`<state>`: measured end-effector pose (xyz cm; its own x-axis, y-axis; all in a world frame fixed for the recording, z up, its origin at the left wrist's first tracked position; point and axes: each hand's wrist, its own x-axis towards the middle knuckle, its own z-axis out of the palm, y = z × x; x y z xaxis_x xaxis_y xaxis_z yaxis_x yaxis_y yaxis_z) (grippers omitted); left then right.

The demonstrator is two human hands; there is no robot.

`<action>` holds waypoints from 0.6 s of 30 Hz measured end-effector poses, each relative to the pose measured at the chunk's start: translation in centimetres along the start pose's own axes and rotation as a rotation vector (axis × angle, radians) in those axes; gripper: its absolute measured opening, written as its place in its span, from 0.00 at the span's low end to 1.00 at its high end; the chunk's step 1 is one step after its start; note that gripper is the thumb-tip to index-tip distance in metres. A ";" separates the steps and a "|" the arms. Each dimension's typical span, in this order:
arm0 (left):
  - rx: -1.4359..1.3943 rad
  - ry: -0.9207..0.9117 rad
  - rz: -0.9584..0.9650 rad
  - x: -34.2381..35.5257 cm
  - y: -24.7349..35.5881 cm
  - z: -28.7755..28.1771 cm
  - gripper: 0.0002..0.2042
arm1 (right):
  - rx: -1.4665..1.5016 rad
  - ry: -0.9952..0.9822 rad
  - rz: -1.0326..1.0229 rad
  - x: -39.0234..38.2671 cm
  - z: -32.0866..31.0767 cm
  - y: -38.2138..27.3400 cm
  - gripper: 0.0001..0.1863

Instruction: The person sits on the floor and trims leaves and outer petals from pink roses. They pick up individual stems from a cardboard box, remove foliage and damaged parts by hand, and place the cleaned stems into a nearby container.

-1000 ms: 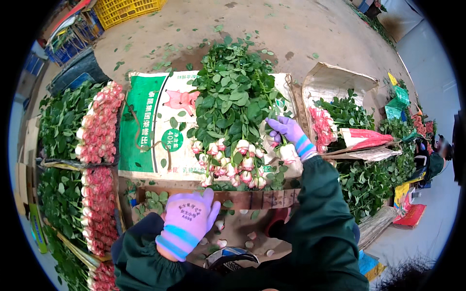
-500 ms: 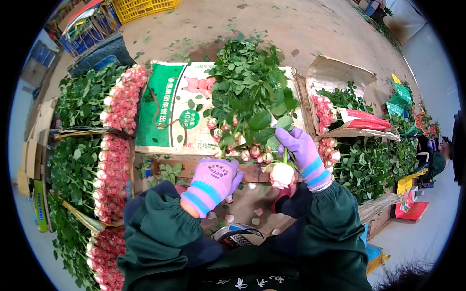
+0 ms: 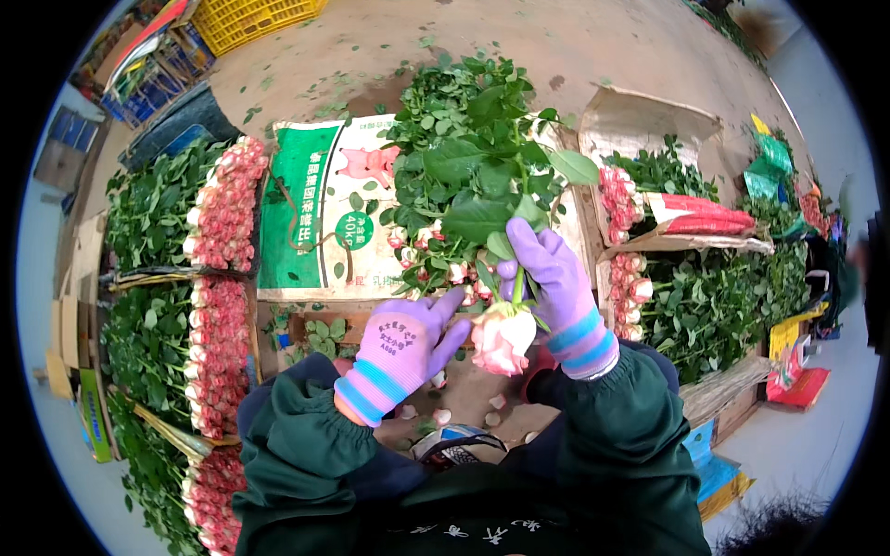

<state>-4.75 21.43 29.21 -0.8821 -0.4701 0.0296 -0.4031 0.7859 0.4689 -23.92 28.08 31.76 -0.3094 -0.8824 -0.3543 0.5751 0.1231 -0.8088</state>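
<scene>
Sleeves (image 3: 306, 435), dark green and gathered at the wrists, come in from the lower edge. Shoe (image 3: 459, 447) shows between them, pale loose petals (image 3: 441, 417) about it on the floor (image 3: 371, 51). Left hand (image 3: 400, 341), gloved in lilac with blue bands, has thumb and fingers spread and nothing visible in its grasp; whether the thumb tip meets the blossom is hard to tell from this angle. Right hand (image 3: 552, 278), gloved alike, pinches the stem of one rose (image 3: 503, 339) close behind the blossom. Rose is pale pink, its head toward the person and between the two hands, its leafy stem running away over the heap.

Beyond: wooden board (image 3: 355, 324), then a green and white sack (image 3: 297, 208) laid flat. Heap of roses (image 3: 422, 199) on the sack's right part, blossoms at the near end, leaves at the far end. Left side: packed bundles of pink roses (image 3: 222, 208) in a row, blossoms facing the sack. Right side: more bundles (image 3: 623, 199), red and white wrapper (image 3: 705, 218) beside them. Farthest, upper left: yellow crate (image 3: 248, 23).
</scene>
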 end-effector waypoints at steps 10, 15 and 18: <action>-0.219 0.362 0.124 0.6 1.5 -0.6 0.40 | 0.303 -0.099 0.101 0.9 0.4 1.0 0.15; -0.187 0.467 0.204 0.4 1.8 0.2 0.41 | 0.263 -0.091 0.034 1.7 0.6 2.0 0.13; -0.190 0.492 0.258 0.4 1.8 0.1 0.41 | -0.101 -0.129 -0.263 2.1 0.3 2.6 0.14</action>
<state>-5.83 22.71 30.01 -0.7106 -0.4403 0.5488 -0.0996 0.8351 0.5409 -22.79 26.42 29.06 -0.3355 -0.9395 -0.0692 0.4081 -0.0788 -0.9096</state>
